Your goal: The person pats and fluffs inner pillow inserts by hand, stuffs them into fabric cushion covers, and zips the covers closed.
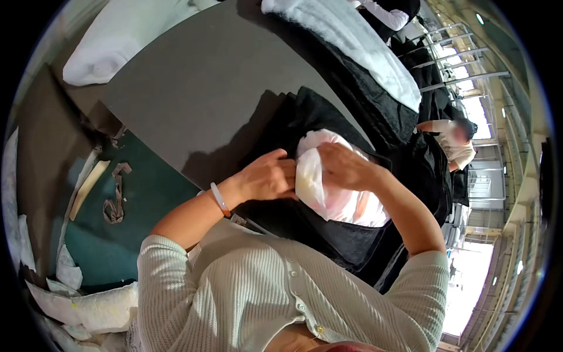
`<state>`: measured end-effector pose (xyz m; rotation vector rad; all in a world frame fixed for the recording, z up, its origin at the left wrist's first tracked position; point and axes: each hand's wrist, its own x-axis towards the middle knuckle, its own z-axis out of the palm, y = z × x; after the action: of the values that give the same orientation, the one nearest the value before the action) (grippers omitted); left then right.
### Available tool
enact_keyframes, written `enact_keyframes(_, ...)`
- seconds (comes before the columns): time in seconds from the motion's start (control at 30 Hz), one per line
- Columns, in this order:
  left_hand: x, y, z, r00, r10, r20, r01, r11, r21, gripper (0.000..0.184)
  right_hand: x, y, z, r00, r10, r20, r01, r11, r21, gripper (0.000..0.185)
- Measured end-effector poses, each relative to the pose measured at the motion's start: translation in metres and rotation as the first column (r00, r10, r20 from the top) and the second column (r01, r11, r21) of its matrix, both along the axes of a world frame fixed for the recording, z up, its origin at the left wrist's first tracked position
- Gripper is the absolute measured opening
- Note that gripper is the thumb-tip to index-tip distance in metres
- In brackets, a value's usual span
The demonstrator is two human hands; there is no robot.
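A thin white bag (311,186), crumpled and showing pinkish and yellowish patches, sits in the opening of a black fabric cover (352,237). At the bag's left edge, my left hand (270,177) is closed with its fingers curled on the rim. My right hand (346,167) comes over the bag from the right, fingers bent down and closed on its upper edge. The right fingertips are partly hidden by the white folds. What lies inside the bag cannot be made out. The black cover rests on the grey table, beneath both hands.
The grey table (199,76) has a curved far edge. White batting (352,50) lies over black fabric at the back right. A white padded roll (117,38) is at the upper left. Fabric strips (115,199) lie on a green surface (152,217). Another person (454,144) stands at the right.
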<state>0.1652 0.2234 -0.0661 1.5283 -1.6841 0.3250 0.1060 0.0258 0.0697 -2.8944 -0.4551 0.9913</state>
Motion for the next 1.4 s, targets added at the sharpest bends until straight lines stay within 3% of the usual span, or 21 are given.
enact_keyframes(0.03, -0.001, 0.002, 0.011, 0.999, -0.042, 0.023, 0.045, 0.988, -0.145, 0.032, -0.001, 0.018, -0.003, 0.996, -0.088, -0.007, 0.088, 0.996, -0.031, 0.039)
enact_keyframes(0.07, 0.000, 0.003, 0.020, 0.991, -0.084, 0.100, 0.104, 0.970, -0.220, 0.039, -0.002, 0.018, -0.025, 0.991, 0.122, -0.063, -0.132, 0.974, -0.182, 0.038)
enact_keyframes(0.1, -0.002, 0.001, 0.029, 0.989, -0.099, 0.107, 0.125, 0.957, -0.262, 0.042, -0.006, 0.025, -0.043, 0.974, 0.213, -0.075, -0.225, 0.945, -0.236, 0.037)
enact_keyframes(0.23, -0.028, -0.027, 0.061, 0.976, -0.218, 0.018, 0.202, 0.867, -0.455, 0.048, -0.045, 0.052, -0.106, 0.986, 0.164, -0.025, -0.166, 0.972, -0.165, 0.035)
enact_keyframes(0.37, -0.025, -0.021, 0.029, 0.981, -0.196, -0.004, 0.183, 0.922, -0.342, 0.046, -0.045, 0.057, -0.133, 0.998, 0.032, -0.058, -0.035, 0.998, -0.043, 0.033)
enact_keyframes(0.47, -0.009, -0.006, 0.016, 0.944, -0.231, -0.237, 0.151, 0.938, -0.311, 0.046, -0.038, 0.041, -0.128, 0.945, -0.225, -0.236, 0.258, 0.959, 0.118, 0.033)
enact_keyframes(0.53, -0.008, -0.002, 0.012, 0.955, -0.170, -0.244, 0.110, 0.964, -0.241, 0.046, -0.039, 0.023, -0.108, 0.730, -0.488, -0.478, 0.643, 0.727, 0.241, 0.033)
enact_keyframes(0.57, -0.007, -0.003, 0.018, 0.955, -0.172, -0.242, 0.111, 0.963, -0.244, 0.046, -0.040, 0.014, -0.095, 0.608, -0.554, -0.569, 0.768, 0.592, 0.245, 0.033)
enact_keyframes(0.6, -0.004, -0.004, 0.028, 0.968, -0.145, -0.205, 0.096, 0.968, -0.234, 0.047, -0.038, 0.008, -0.080, 0.576, -0.557, -0.598, 0.794, 0.555, 0.247, 0.033)
enact_keyframes(0.63, -0.003, -0.005, 0.032, 0.979, -0.121, -0.165, 0.083, 0.972, -0.222, 0.049, -0.035, 0.005, -0.065, 0.605, -0.529, -0.595, 0.765, 0.594, 0.250, 0.033)
enact_keyframes(0.67, 0.000, -0.005, 0.031, 0.979, -0.125, -0.164, 0.086, 0.971, -0.222, 0.049, -0.024, 0.012, -0.044, 0.802, -0.358, -0.478, 0.521, 0.811, 0.266, 0.033)
enact_keyframes(0.7, 0.004, -0.007, 0.028, 0.974, -0.143, -0.174, 0.106, 0.973, -0.207, 0.048, -0.013, 0.018, -0.023, 0.933, -0.145, -0.329, 0.232, 0.942, 0.242, 0.033)
enact_keyframes(0.73, 0.009, -0.010, 0.025, 0.970, -0.163, -0.179, 0.128, 0.973, -0.195, 0.048, -0.004, 0.020, -0.008, 0.919, 0.379, -0.105, -0.376, 0.925, 0.047, 0.035)
enact_keyframes(0.77, 0.014, -0.008, 0.021, 0.957, -0.175, -0.230, 0.146, 0.979, -0.139, 0.046, -0.008, 0.005, -0.005, 0.891, 0.454, -0.022, -0.450, 0.887, 0.108, 0.040)
enact_keyframes(0.8, 0.016, -0.011, 0.016, 0.947, -0.169, -0.273, 0.116, 0.973, -0.201, 0.047, -0.012, 0.007, 0.000, 0.907, 0.422, 0.006, -0.421, 0.903, 0.084, 0.043)
enact_keyframes(0.87, 0.018, -0.011, 0.016, 0.923, -0.244, -0.299, 0.179, 0.957, -0.228, 0.047, -0.046, -0.009, -0.043, 0.959, 0.252, -0.127, -0.242, 0.966, 0.089, 0.044)
enact_keyframes(0.9, 0.015, -0.015, 0.026, 0.937, -0.243, -0.253, 0.171, 0.946, -0.277, 0.046, -0.044, 0.005, -0.055, 0.873, 0.486, 0.033, -0.487, 0.871, 0.065, 0.037)
enact_keyframes(1.03, 0.008, -0.045, 0.022, 0.980, -0.182, -0.083, 0.168, 0.974, -0.153, 0.047, -0.052, 0.032, -0.122, 0.936, 0.308, 0.173, -0.326, 0.941, 0.092, 0.036)
enact_keyframes(1.1, 0.017, -0.053, -0.002, 0.987, -0.133, -0.096, 0.124, 0.988, -0.092, 0.047, -0.052, 0.033, -0.138, 0.950, 0.225, 0.217, -0.254, 0.961, 0.112, 0.036)
enact_keyframes(1.2, 0.027, -0.068, -0.015, 0.997, -0.013, -0.077, 0.012, 1.000, -0.013, 0.049, -0.055, 0.027, -0.153, 0.958, 0.114, 0.263, -0.158, 0.976, 0.152, 0.035)
enact_keyframes(1.4, 0.025, -0.073, 0.002, 0.986, -0.064, -0.153, 0.040, 0.986, -0.159, 0.045, -0.074, -0.008, -0.129, 0.915, -0.054, 0.400, -0.098, 0.932, 0.349, 0.034)
